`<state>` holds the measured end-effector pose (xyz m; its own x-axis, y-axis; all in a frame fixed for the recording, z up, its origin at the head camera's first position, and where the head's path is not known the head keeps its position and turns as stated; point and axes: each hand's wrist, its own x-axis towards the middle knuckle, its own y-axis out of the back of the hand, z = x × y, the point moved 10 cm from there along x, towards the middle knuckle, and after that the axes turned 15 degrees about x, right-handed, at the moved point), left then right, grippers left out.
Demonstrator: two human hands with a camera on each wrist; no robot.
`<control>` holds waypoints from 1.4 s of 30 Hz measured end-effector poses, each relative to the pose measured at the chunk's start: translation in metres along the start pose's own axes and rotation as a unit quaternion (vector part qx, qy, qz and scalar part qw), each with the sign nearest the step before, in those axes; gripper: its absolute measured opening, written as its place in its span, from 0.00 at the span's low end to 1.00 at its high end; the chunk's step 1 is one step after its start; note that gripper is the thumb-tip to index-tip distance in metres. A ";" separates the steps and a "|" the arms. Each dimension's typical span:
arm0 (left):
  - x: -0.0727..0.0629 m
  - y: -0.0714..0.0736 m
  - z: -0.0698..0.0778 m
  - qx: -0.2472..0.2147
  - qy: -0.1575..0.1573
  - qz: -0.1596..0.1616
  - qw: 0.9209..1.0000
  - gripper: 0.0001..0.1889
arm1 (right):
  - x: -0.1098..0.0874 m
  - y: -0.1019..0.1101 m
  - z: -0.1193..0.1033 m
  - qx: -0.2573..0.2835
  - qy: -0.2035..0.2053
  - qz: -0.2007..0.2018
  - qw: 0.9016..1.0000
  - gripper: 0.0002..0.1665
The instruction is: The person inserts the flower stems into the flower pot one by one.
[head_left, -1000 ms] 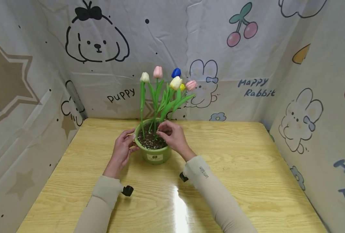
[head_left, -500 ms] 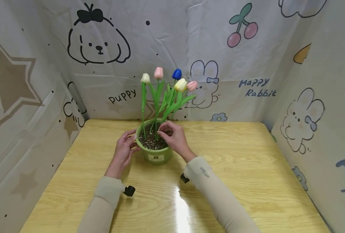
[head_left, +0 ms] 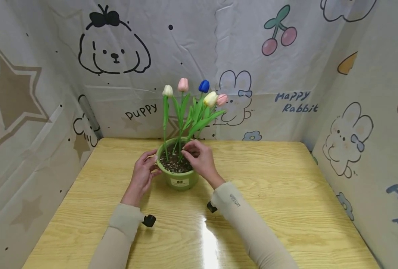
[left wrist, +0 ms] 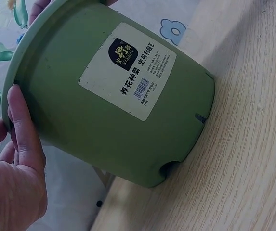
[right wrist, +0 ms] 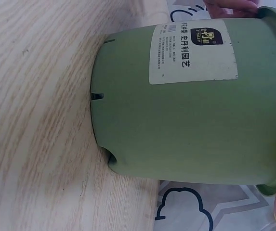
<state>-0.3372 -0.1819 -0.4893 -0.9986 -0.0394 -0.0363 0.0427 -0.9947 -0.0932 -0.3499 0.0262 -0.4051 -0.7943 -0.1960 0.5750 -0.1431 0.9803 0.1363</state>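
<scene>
A green flowerpot [head_left: 182,183] filled with dark, speckled soil [head_left: 174,161] stands on the table with artificial tulips in it. My left hand [head_left: 142,172] holds the pot's left side at the rim; in the left wrist view its fingers [left wrist: 24,130] lie against the outer wall just under the lip. Over the soil, my right hand [head_left: 200,158] pinches low down among the stems, apparently on the stem of the cream-yellow tulip [head_left: 210,99]; the fingertips hide the pinched part. Around it rise a white tulip [head_left: 167,90], a pink one [head_left: 183,84], a blue one [head_left: 204,86] and another pink one [head_left: 222,99].
The pot is near the back edge of the wooden table [head_left: 269,198]. A printed cloth [head_left: 192,45] hangs behind and on both sides, close to the blooms. A paper label [left wrist: 128,72] is stuck on the pot's front. Black wrist cameras [head_left: 149,220] stick out from both cuffs.
The cream-yellow tulip's head has shifted right and slightly down, and a small yellow bloom behind it is now covered. Both hands stay almost where they were; the view shifted a little.
</scene>
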 end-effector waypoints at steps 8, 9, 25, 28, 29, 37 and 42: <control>0.000 -0.006 -0.003 -0.001 -0.010 -0.009 1.000 0.11 | -0.003 0.006 0.000 -0.006 0.000 0.013 1.000 0.08; 0.000 -0.006 -0.003 0.007 -0.002 -0.007 1.000 0.12 | -0.003 0.006 0.000 -0.007 0.001 0.013 1.000 0.08; -0.001 -0.004 -0.005 0.006 0.019 0.003 1.000 0.17 | -0.006 0.004 -0.002 -0.019 0.010 0.007 1.000 0.10; -0.001 -0.003 -0.005 0.006 0.018 0.002 1.000 0.17 | -0.008 0.004 -0.002 -0.022 0.007 0.002 1.000 0.11; -0.001 -0.002 -0.005 0.005 0.018 0.002 1.000 0.18 | -0.009 0.005 -0.003 -0.023 0.007 0.000 1.000 0.11; -0.001 0.000 -0.002 0.012 0.013 0.002 1.000 0.19 | -0.009 0.006 -0.006 -0.025 0.012 0.000 1.000 0.10; -0.001 0.002 0.000 0.011 0.014 0.005 1.000 0.18 | -0.010 0.010 -0.010 -0.027 0.011 0.005 1.000 0.10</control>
<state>-0.3360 -0.1834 -0.4891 -0.9968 -0.0464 -0.0646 0.0510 -0.9962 -0.0711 -0.3377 0.0374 -0.4015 -0.7825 -0.1866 0.5941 -0.1024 0.9796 0.1729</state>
